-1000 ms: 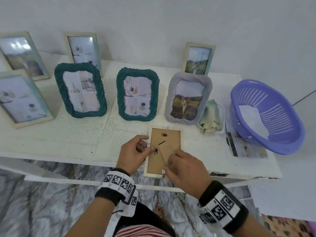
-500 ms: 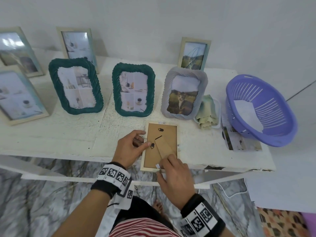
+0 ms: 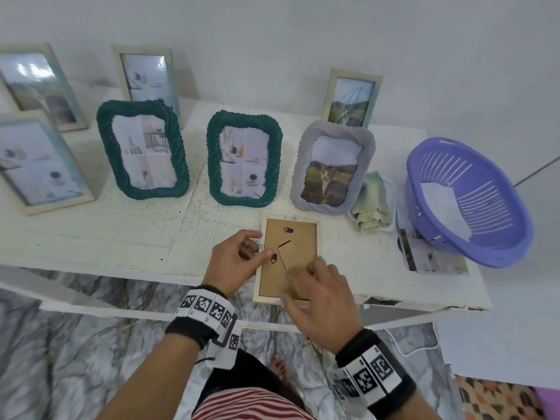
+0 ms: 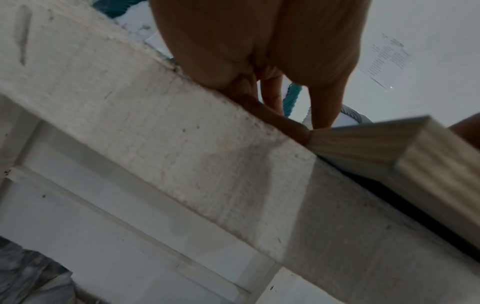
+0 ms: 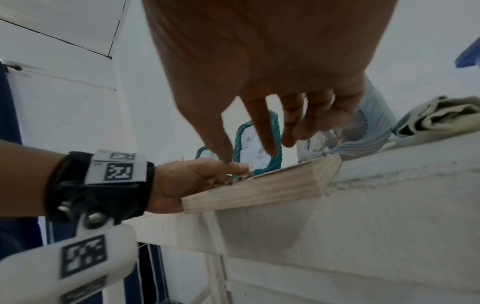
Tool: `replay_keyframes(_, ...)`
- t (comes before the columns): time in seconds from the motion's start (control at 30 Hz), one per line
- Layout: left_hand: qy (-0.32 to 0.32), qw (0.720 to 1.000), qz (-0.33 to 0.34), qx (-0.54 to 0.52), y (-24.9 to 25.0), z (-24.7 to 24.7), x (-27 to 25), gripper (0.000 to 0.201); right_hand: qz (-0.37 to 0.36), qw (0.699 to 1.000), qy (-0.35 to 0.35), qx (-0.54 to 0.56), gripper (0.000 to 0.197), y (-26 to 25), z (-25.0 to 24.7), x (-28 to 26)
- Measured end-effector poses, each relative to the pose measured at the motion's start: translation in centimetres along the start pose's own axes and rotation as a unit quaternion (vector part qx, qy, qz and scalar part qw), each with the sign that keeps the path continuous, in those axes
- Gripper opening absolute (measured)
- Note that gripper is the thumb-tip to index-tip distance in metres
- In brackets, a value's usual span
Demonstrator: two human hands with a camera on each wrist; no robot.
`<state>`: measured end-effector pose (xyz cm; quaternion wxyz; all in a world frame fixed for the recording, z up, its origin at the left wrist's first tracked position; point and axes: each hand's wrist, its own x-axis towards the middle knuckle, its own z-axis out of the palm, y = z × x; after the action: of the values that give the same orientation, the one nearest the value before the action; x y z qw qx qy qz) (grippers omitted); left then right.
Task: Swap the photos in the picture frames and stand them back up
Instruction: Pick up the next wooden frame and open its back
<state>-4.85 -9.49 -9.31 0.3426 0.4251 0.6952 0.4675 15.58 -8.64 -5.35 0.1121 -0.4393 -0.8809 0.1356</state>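
Note:
A light wooden picture frame (image 3: 298,237) lies face down at the table's front edge, brown backing up, its near end past the edge. My left hand (image 3: 264,244) holds its left rim, with the thumb on a black turn clip (image 3: 273,258). My right hand (image 3: 303,283) hovers over the frame's near right part with fingers spread and blurred, holding nothing. The left wrist view shows the left hand (image 4: 311,127) touching the frame (image 4: 363,144). The right wrist view has the right hand (image 5: 254,144) above the frame (image 5: 259,189).
Behind the frame stand two green frames (image 3: 142,150) (image 3: 244,159), a grey one (image 3: 331,168) and several wooden ones. A cloth in a tray (image 3: 372,207), loose photos (image 3: 424,253) and a purple basket (image 3: 466,201) sit on the white table (image 3: 121,237) at right.
My right hand has slid from the stand flap toward the frame's near end and spread its fingers. The left hand has stayed at the clip.

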Motion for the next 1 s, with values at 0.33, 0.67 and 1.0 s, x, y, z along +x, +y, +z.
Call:
replay_keyframes(0.33, -0.010, 1.000, 0.011, -0.007, 0.0, -0.2, 0.0, 0.025, 0.147, 0.984, 0.035, -0.088, 0.050, -1.4, 0.7, 3.3)
replay_keyframes(0.67, 0.009, 1.000, 0.016, -0.006, 0.1, -0.1, -0.2, 0.021, 0.180, 0.978, 0.095, 0.035, 0.039, 1.5, -1.4, 2.3)
replay_keyframes(1.0, 0.014, 0.999, 0.021, -0.020, -0.2, -0.1, -0.1, 0.020, 0.274, 0.961, 0.027, 0.024, 0.043, 8.2, -2.5, -1.1)
